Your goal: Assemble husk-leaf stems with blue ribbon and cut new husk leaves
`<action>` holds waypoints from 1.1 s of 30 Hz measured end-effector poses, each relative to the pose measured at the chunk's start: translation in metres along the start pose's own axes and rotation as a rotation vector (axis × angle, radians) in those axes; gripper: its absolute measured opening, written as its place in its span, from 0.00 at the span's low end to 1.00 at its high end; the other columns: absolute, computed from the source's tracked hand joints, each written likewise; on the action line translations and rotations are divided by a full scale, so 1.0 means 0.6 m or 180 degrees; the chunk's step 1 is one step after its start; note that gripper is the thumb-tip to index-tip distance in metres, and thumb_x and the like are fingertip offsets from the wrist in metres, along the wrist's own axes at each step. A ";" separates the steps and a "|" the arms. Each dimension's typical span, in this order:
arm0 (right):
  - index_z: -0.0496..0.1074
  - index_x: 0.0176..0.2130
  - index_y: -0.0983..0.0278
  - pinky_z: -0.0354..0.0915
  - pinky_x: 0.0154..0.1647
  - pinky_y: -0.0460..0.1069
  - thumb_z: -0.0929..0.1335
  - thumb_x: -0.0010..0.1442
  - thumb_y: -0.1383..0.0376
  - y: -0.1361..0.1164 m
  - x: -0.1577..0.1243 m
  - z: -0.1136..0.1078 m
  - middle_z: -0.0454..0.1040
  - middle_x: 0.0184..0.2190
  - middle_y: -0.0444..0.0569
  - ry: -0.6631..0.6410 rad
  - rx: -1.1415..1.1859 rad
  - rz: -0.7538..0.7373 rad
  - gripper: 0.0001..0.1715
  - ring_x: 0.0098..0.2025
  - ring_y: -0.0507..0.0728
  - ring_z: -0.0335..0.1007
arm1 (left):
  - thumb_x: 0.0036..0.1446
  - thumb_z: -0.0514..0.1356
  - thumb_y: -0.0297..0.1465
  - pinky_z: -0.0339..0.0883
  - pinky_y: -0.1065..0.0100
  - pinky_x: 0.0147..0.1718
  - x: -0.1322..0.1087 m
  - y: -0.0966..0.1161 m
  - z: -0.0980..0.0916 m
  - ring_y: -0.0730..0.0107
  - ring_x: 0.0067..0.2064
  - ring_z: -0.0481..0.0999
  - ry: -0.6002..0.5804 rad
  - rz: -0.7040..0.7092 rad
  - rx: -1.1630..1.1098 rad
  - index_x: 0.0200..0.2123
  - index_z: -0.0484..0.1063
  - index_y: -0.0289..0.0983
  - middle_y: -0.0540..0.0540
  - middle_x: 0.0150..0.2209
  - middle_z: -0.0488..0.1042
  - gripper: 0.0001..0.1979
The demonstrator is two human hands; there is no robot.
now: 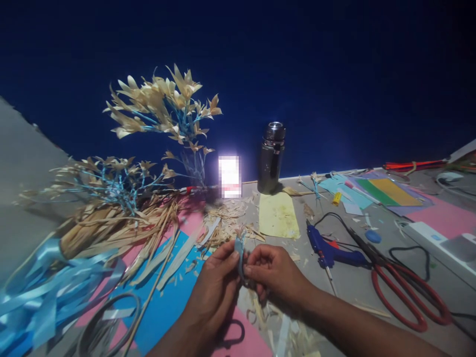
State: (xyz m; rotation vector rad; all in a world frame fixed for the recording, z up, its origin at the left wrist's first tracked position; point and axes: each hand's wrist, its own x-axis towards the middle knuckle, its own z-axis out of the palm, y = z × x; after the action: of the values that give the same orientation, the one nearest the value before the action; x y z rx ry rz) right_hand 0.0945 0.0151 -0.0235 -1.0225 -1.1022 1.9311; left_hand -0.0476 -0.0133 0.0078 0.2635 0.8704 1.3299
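Note:
Between the fingertips of both hands is a narrow light blue strip (pixel 240 248), which looks like ribbon, with a small pale tip at its top. My left hand (pixel 213 282) pinches its upper part between thumb and fingers. From the other side, my right hand (pixel 273 272) pinches it lower down, its fingers curled. What lies inside the right fingers is partly hidden. Beneath the hands are pale husk scraps and pink paper (pixel 247 327), with a dark loop-shaped handle (pixel 235 333) resting on it. Just beyond the hands lies a yellow-green sheet (pixel 278 215).
Blue-stemmed husk flowers (pixel 167 104) stand at back left, above dried husks (pixel 96 218) and blue ribbon (pixel 48 292). A dark flask (pixel 271 158) stands beside a bright light (pixel 229 176). At right lie a blue glue gun (pixel 334 250), red-handled scissors (pixel 412 297) and a white power strip (pixel 442 248).

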 end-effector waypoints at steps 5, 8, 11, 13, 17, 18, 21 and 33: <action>0.69 0.30 0.64 0.63 0.14 0.42 0.80 0.47 0.55 0.002 -0.003 0.001 0.69 0.13 0.38 -0.0111 -0.0021 0.0058 0.22 0.12 0.48 0.62 | 0.42 0.76 0.25 0.74 0.68 0.32 0.001 -0.003 0.001 0.67 0.30 0.78 -0.0109 0.0048 0.0186 0.35 0.76 0.34 0.47 0.30 0.78 0.16; 0.69 0.31 0.64 0.63 0.14 0.43 0.79 0.47 0.54 0.001 -0.004 0.003 0.70 0.12 0.39 -0.0216 -0.0012 0.0117 0.23 0.13 0.49 0.63 | 0.43 0.75 0.24 0.73 0.70 0.30 0.002 -0.005 -0.001 0.70 0.29 0.77 -0.0045 0.0070 0.0251 0.33 0.75 0.34 0.48 0.28 0.78 0.15; 0.70 0.31 0.64 0.61 0.14 0.43 0.78 0.50 0.53 -0.008 -0.005 0.001 0.72 0.16 0.40 -0.0106 -0.0045 0.0069 0.21 0.14 0.49 0.62 | 0.44 0.75 0.24 0.72 0.72 0.30 0.002 -0.005 -0.005 0.72 0.28 0.76 0.0043 0.0060 0.0261 0.32 0.74 0.35 0.49 0.27 0.77 0.14; 0.71 0.31 0.64 0.58 0.15 0.42 0.77 0.52 0.54 -0.017 -0.003 -0.003 0.72 0.18 0.40 0.0116 -0.0046 -0.0107 0.19 0.15 0.47 0.60 | 0.44 0.74 0.23 0.72 0.73 0.29 0.002 -0.004 -0.005 0.72 0.27 0.75 0.0033 -0.0004 0.0304 0.32 0.75 0.34 0.48 0.27 0.76 0.12; 0.74 0.34 0.65 0.51 0.17 0.42 0.75 0.54 0.57 -0.031 0.000 -0.010 0.67 0.18 0.38 0.0270 -0.0049 -0.0361 0.14 0.17 0.46 0.56 | 0.42 0.74 0.22 0.71 0.75 0.27 0.001 -0.003 -0.002 0.75 0.25 0.73 0.0110 -0.0113 0.0410 0.32 0.76 0.33 0.47 0.26 0.77 0.14; 0.75 0.34 0.65 0.51 0.18 0.42 0.75 0.54 0.58 -0.032 0.001 -0.011 0.67 0.18 0.38 0.0273 -0.0064 -0.0381 0.13 0.18 0.46 0.56 | 0.41 0.75 0.22 0.70 0.75 0.26 0.001 -0.004 -0.002 0.76 0.25 0.73 0.0128 -0.0110 0.0412 0.32 0.76 0.33 0.47 0.26 0.76 0.14; 0.75 0.33 0.65 0.50 0.19 0.43 0.75 0.53 0.60 -0.032 0.002 -0.011 0.67 0.19 0.39 0.0301 -0.0082 -0.0405 0.11 0.18 0.46 0.55 | 0.39 0.76 0.24 0.69 0.75 0.26 0.001 -0.006 -0.001 0.77 0.24 0.71 0.0115 -0.0034 0.0494 0.31 0.77 0.32 0.48 0.24 0.75 0.15; 0.77 0.32 0.65 0.51 0.22 0.45 0.74 0.52 0.65 -0.032 0.000 -0.006 0.68 0.19 0.39 0.0383 -0.0053 -0.0578 0.06 0.20 0.48 0.56 | 0.42 0.75 0.26 0.64 0.72 0.24 0.007 -0.015 -0.012 0.75 0.22 0.69 0.0061 0.0351 0.0796 0.31 0.75 0.35 0.51 0.21 0.74 0.14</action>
State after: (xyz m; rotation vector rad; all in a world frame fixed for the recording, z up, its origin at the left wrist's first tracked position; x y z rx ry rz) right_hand 0.1011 0.0241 -0.0075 -0.9981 -1.1049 1.6976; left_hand -0.0458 -0.0138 -0.0045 0.5003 1.0521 1.3266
